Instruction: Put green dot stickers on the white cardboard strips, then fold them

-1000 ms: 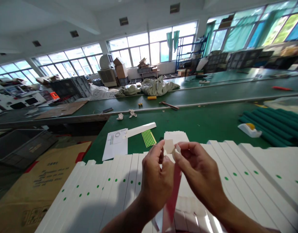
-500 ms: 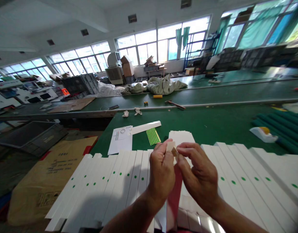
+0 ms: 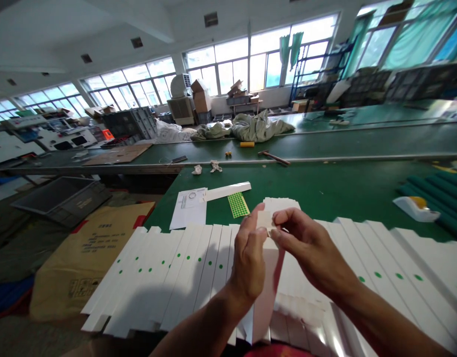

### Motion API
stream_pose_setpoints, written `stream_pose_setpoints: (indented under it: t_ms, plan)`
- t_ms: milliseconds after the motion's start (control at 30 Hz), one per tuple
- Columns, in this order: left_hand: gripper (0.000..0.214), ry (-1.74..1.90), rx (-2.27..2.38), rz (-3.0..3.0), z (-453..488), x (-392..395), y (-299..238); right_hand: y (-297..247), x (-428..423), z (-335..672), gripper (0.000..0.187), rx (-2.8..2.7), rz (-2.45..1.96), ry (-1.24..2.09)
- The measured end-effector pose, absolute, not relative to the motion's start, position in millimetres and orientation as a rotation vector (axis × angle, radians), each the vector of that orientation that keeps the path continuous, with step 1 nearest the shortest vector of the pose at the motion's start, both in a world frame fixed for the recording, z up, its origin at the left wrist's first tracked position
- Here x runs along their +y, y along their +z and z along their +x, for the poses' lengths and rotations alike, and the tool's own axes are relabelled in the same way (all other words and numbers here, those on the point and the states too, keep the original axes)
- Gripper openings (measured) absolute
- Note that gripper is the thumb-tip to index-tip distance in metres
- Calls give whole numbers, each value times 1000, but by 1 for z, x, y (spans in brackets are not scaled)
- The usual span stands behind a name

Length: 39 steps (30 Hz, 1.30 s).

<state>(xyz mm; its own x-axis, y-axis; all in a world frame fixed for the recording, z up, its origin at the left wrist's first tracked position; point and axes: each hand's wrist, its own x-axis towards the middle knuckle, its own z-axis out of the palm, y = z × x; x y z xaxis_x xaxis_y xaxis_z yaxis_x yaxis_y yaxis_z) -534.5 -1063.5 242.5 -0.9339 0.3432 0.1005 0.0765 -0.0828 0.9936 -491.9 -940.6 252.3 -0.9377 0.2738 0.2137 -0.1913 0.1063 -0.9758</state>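
Observation:
A long, narrow white cardboard box [image 3: 265,297] points away from me, its far end raised between my hands. My left hand [image 3: 249,258] is wrapped round that end from the left, thumb near the opening. From the right, my right hand [image 3: 306,238] pinches the end flap [image 3: 264,219] between thumb and fingers. Rows of similar white boxes [image 3: 176,277] lie to the left, many bearing a green dot. More dotted boxes [image 3: 380,253] lie to the right. Beyond my hands is a stack of white pieces [image 3: 282,204].
A sheet of green dot stickers [image 3: 238,205], a white strip [image 3: 228,191] and papers [image 3: 187,210] lie on the green table [image 3: 325,186]. A tape dispenser [image 3: 416,208] stands right, beside green rolls [image 3: 436,198]. A hammer [image 3: 275,157] lies farther back. Left are a grey crate [image 3: 63,203] and brown sack [image 3: 90,258].
The box's far end has turned slightly, showing more of its white top face and less of the reddish shaded side. My right fingers have shifted on the flap. The view has swung a little left.

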Motion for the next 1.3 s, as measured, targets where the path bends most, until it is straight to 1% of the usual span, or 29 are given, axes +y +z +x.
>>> stream_pose_setpoints:
  t_ms: [67, 100, 167, 267, 333, 433, 500, 533, 600, 633, 667, 733, 833, 900, 967, 1033, 1167, 1300]
  plan:
    - [44, 2150, 1821, 421, -537, -1062, 246, 253, -941, -494, 12, -2014, -43, 2004]
    - [44, 2153, 1733, 385, -539, -1061, 248, 254, -942, -494, 10, -2032, -5, 2007]
    - [40, 2149, 1633, 303, -543, -1059, 248, 255, -942, -494, 3, -2113, 67, 1889]
    - [30, 2200, 1758, 192, -546, -1057, 244, 255, -939, -494, 7, -2184, 177, 1584]
    - [28, 2245, 1940, 151, -544, -1058, 240, 254, -936, -493, 8, -2201, 289, 1487]
    - [37, 2263, 2154, 194, -537, -1064, 232, 255, -930, -493, 13, -2259, 417, 1463]
    - [46, 2214, 2221, 413, -531, -1069, 227, 260, -925, -494, 20, -2313, 434, 1464]
    - [56, 2172, 2237, 558, -528, -1071, 224, 263, -922, -495, 21, -2353, 436, 1482]
    - [84, 2070, 2298, 792, -522, -1073, 219, 272, -915, -498, 16, -2469, 487, 1585]
    - [94, 2032, 2348, 847, -519, -1074, 216, 277, -912, -500, 15, -2536, 537, 1678]
    - [99, 2013, 2403, 862, -516, -1074, 215, 281, -909, -503, 18, -2598, 590, 1795]
    - [97, 2010, 2492, 884, -512, -1072, 212, 288, -904, -509, 21, -2664, 685, 2062]
    - [94, 2038, 2531, 1007, -507, -1070, 210, 290, -901, -519, 20, -2663, 763, 2401]
    - [94, 2064, 2525, 1063, -505, -1070, 209, 289, -903, -524, 20, -2638, 783, 2548]
    - [93, 2100, 2502, 1095, -505, -1070, 209, 289, -906, -525, 22, -2635, 755, 2606]
    - [91, 2107, 2473, 1121, -505, -1071, 210, 293, -909, -524, 22, -2686, 682, 2537]
    - [92, 2004, 2449, 1092, -505, -1075, 211, 309, -915, -516, 25, -2857, 443, 2175]
    - [97, 1991, 2419, 1056, -501, -1078, 208, 323, -920, -510, 22, -3033, 561, 1747]
